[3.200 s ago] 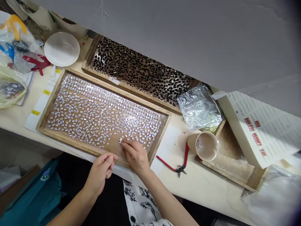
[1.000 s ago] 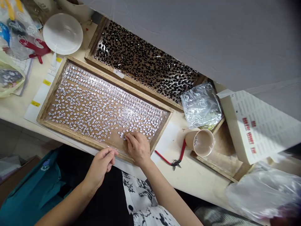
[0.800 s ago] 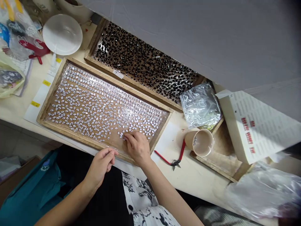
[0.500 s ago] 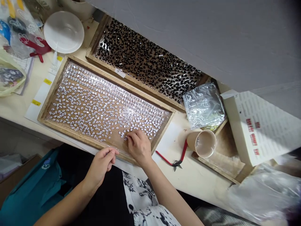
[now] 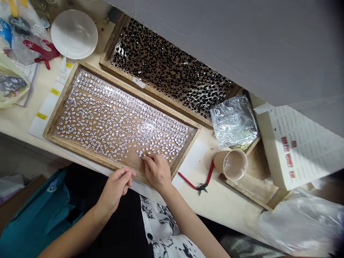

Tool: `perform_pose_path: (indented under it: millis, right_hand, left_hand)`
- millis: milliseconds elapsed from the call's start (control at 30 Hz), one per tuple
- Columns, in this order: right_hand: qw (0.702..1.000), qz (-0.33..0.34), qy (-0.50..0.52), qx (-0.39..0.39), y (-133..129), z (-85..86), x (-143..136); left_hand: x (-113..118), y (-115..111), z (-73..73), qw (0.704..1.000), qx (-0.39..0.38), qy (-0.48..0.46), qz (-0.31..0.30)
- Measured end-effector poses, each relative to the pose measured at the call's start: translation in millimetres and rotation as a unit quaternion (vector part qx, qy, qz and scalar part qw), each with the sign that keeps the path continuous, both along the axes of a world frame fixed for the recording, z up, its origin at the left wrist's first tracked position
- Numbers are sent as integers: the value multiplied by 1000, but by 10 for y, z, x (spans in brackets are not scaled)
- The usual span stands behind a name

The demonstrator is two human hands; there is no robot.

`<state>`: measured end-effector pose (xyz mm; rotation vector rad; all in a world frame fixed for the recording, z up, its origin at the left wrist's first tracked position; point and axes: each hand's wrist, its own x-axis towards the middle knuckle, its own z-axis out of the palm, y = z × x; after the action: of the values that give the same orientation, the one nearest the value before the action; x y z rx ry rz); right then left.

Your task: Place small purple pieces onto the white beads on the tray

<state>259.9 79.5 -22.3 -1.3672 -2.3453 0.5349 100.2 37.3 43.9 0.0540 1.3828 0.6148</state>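
A wooden-framed tray (image 5: pixel 107 162) lined with clear film holds many small white leaf-shaped pieces (image 5: pixel 102 125) with dark centres. Along its far side they sit in tidy rows; elsewhere they are scattered. My right hand (image 5: pixel 157 170) is over the tray's near right part, fingers pinched together just below a loose cluster of white pieces. What is between those fingertips, if anything, is too small to make out. At the tray's near edge is my left hand (image 5: pixel 119 182), thumb and forefinger pressed together by the film's edge; their contents are hidden.
Behind lies a second tray (image 5: pixel 139 87) of small black pieces, partly under a large grey panel (image 5: pixel 242 43). To the right are red-handled cutters (image 5: pixel 201 187), a paper cup (image 5: pixel 233 165), a plastic bag (image 5: pixel 233 120) and a white box (image 5: pixel 301 143). A white bowl (image 5: pixel 74 34) stands far left.
My right hand has drawn slightly down and left, toward the tray's near edge, still pinched. My left hand has stayed in place. The view has shifted slightly.
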Motion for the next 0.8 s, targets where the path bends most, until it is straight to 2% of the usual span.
perform_pose_path:
  millis: [333,533,800]
  right_hand:
    - [996,-23,26,-87,-31,43,-106]
    - [997,-60,27,-41,32,31,-125]
    - [1000,-26,3,1,114,-8,-144]
  left_hand:
    - [0,3,-11,1000,1,2,-2]
    - [8,0,-8,1000,-3,2,-2]
    - [3,8,-14,1000,-6,4,5]
